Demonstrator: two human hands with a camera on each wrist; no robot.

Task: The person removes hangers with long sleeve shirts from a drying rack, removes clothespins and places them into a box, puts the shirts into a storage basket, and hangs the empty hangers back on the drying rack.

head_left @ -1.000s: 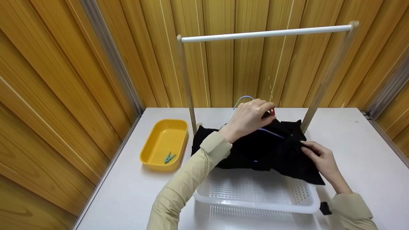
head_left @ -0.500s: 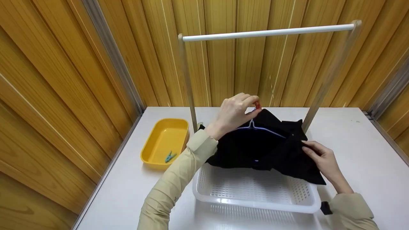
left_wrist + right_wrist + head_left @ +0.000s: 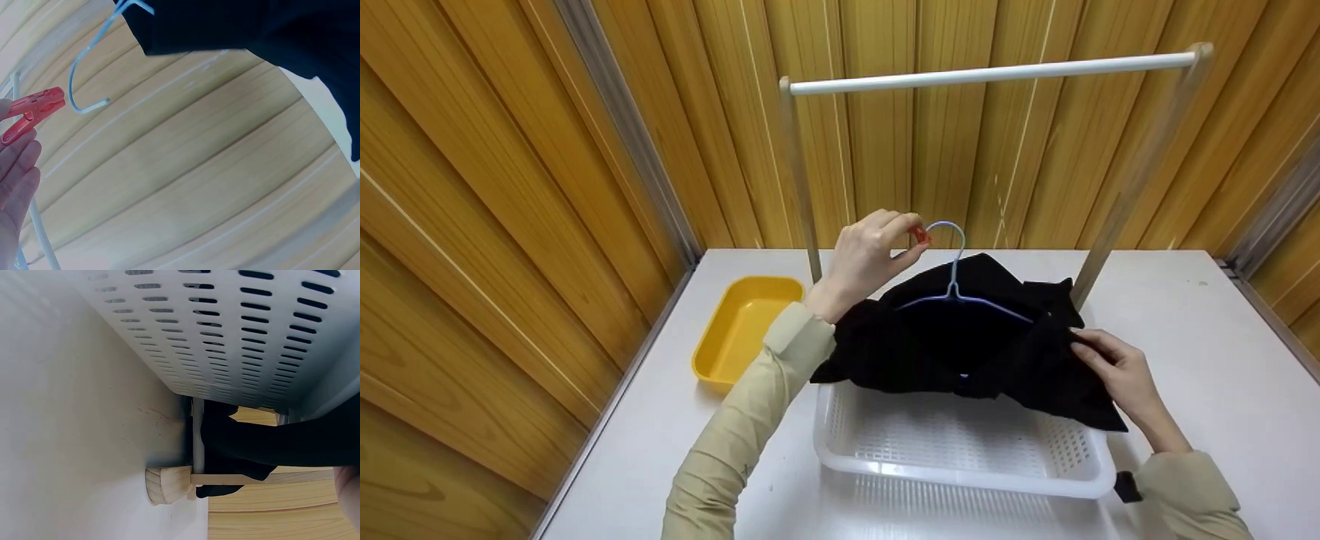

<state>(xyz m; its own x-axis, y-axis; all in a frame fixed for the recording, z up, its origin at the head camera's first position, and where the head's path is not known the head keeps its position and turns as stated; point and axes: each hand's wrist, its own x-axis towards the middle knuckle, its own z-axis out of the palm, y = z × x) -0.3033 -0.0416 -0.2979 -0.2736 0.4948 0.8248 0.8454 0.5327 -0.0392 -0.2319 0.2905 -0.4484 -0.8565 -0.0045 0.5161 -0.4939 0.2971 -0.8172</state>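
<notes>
Left hand (image 3: 870, 253) pinches red clip (image 3: 35, 109) just beside hook (image 3: 71, 84) of hanger (image 3: 954, 288); whether they touch, hard to judge. Hanger sits in black garment (image 3: 915, 356), over white basket's (image 3: 960, 480) far part. Right hand (image 3: 1123, 379) pinches garment's right side.

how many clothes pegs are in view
1: a red clothes peg, pinched in the left hand beside the hanger hook. The sleeve covers part of the yellow tray, so more may be hidden there.
</notes>
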